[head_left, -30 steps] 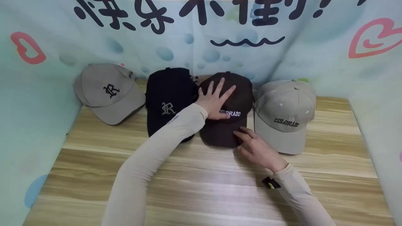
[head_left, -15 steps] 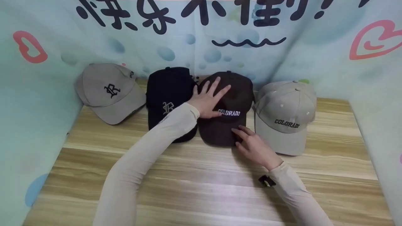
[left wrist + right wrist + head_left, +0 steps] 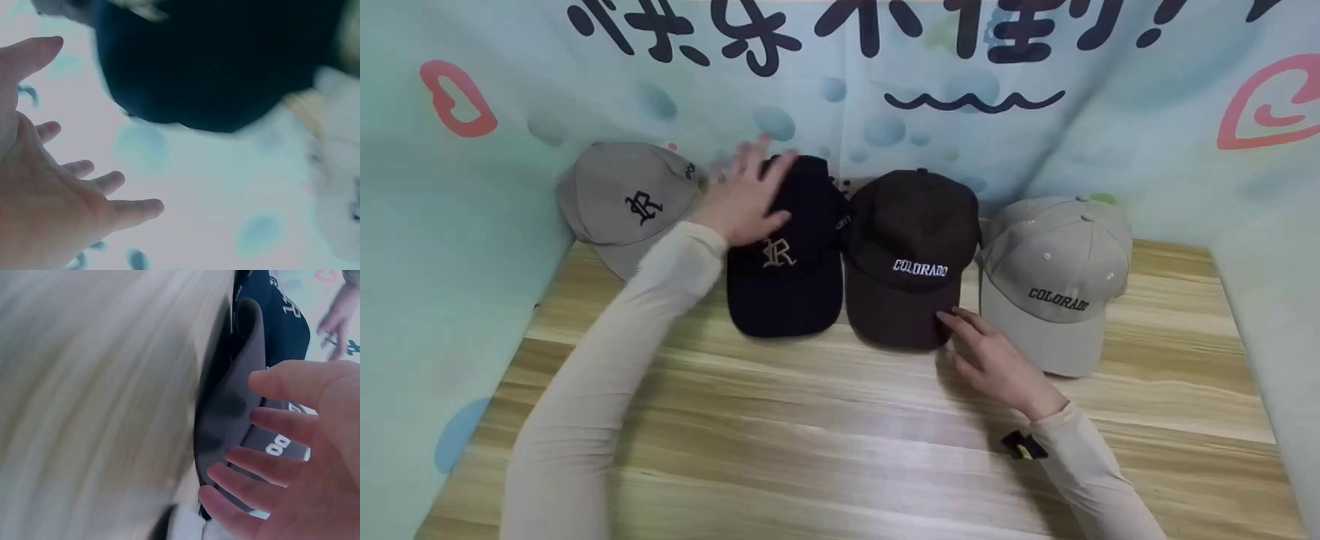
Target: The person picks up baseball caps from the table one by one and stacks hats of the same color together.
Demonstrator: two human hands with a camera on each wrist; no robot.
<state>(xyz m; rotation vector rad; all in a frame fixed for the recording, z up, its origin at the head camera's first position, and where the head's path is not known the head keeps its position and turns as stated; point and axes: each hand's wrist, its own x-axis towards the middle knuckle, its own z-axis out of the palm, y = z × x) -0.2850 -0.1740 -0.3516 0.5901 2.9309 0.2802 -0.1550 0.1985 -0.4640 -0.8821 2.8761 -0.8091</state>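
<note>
My left hand (image 3: pixel 742 199), fingers spread and slightly blurred, hovers over the upper left of the black cap (image 3: pixel 802 292). In the left wrist view its palm (image 3: pixel 50 202) holds nothing, and the black cap (image 3: pixel 219 62) is apart from it. At the brim's right edge of the dark brown cap (image 3: pixel 911 225), lettered COLORADO, my right hand (image 3: pixel 997 367) has its fingertips. The right wrist view shows the relaxed fingers (image 3: pixel 264 464) along that brown brim (image 3: pixel 230 405), not curled round it. Whether they press on it, I cannot tell.
A grey cap (image 3: pixel 615 195) with an R emblem sits at the far left, partly behind the left arm. On the right stands a light beige COLORADO cap (image 3: pixel 1050 262). All rest on a wooden table (image 3: pixel 810 450) against a printed cloth backdrop (image 3: pixel 945 135).
My left hand has left the brown cap and moved left over the black cap. My right hand stays by the brown brim. The whole head view has shifted slightly.
</note>
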